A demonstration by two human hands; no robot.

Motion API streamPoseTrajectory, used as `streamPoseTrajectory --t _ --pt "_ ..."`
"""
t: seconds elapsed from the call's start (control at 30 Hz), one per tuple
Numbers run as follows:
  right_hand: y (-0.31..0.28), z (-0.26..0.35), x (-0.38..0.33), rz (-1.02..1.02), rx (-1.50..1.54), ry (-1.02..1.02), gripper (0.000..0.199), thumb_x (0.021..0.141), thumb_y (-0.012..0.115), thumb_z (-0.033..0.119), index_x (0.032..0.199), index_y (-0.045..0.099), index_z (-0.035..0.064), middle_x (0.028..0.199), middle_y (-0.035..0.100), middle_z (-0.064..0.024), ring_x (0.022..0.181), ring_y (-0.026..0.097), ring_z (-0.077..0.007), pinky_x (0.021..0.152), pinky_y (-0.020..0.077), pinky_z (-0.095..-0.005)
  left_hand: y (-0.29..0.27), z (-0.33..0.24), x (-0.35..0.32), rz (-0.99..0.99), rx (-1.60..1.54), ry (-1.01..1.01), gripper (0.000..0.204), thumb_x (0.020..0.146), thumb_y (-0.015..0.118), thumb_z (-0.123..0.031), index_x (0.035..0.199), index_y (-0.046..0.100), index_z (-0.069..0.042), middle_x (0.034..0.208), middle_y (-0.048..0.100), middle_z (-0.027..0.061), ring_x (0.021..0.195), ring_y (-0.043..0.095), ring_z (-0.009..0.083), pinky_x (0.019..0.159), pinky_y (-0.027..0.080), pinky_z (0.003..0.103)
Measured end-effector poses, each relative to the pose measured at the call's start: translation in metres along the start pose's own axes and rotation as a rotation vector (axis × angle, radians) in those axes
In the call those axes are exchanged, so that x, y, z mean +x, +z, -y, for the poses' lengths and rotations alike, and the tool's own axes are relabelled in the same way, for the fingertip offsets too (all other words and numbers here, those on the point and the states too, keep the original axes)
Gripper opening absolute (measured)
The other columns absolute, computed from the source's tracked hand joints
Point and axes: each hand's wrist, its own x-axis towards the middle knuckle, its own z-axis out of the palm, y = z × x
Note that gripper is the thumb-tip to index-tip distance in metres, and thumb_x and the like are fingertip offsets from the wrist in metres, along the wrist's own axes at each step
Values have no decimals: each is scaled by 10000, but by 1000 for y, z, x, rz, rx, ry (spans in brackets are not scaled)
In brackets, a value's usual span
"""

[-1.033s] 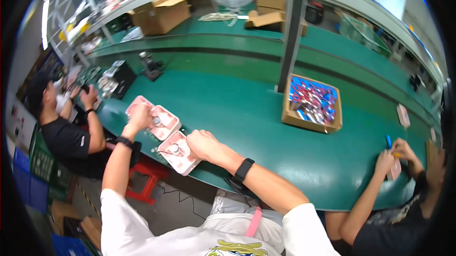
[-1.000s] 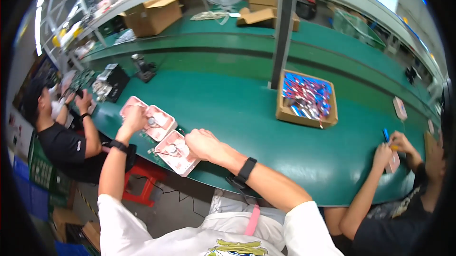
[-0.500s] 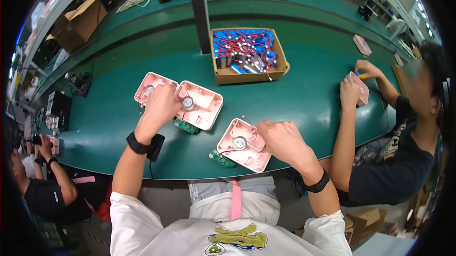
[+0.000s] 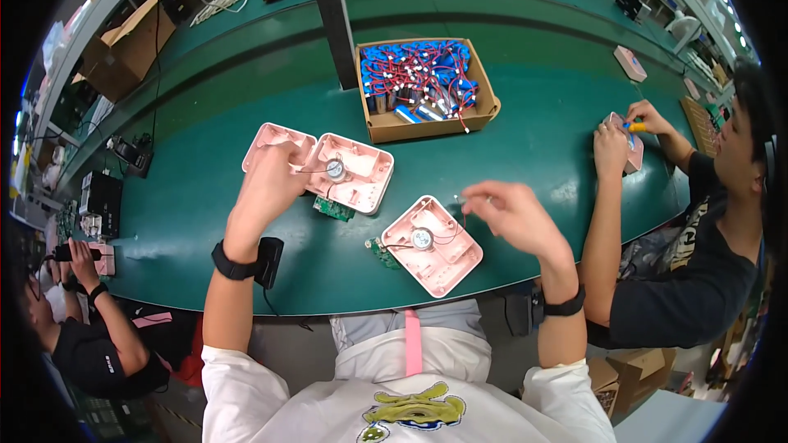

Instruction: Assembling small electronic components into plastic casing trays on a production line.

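My left hand (image 4: 269, 184) grips the left edge of a square pink plastic housing (image 4: 353, 170) that lies open side up with a small round motor inside. A second pink housing (image 4: 275, 141) lies just behind that hand. A third pink housing (image 4: 432, 246) with its own motor sits near the table's front edge. My right hand (image 4: 509, 215) hovers just right of it, its fingertips pinched on a thin wire (image 4: 464, 206) that comes from that housing. Small green circuit boards (image 4: 332, 208) hang beside the housings on their wires.
A cardboard box (image 4: 484, 106) of blue cells with red wires stands behind the housings, next to a dark upright post (image 4: 328, 16). At the right, another person's hands (image 4: 611, 143) work on a pink housing. Another person's hands (image 4: 82, 262) work at the far left. The green table's front edge (image 4: 328, 299) is close.
My right hand has lifted off the near pink housing and moved right, pinching a wire. My left hand stays on the housing at the left. The view has tilted down slightly.
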Motion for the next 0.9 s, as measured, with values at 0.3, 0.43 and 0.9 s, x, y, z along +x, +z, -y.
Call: streamPoseTrajectory --t 0.3,0.43,0.9 --pt "18 -8 7 41 502 169 136 992 684 62 1039 723 -60 913 768 -111 669 668 -89 540 510 -229 -47 -85 -71 191 -414 -137 313 859 844 -110 1108 711 25 1013 730 85 865 704 161 707 544 289" --pt "21 14 0 88 748 190 129 1006 668 31 1058 709 -80 922 767 -124 714 705 -105 529 531 -220 5 -80 -72 395 -555 -220 296 874 843 -114 1105 712 16 997 729 70 830 676 131 697 533 276" --pt "26 11 -33 -56 900 65 142 1035 654 50 1110 637 -70 966 771 -188 780 749 -159 553 585 -251 44 -102 -40 458 -730 -148 264 891 804 -55 1104 683 44 873 667 25 740 605 49 673 513 233"
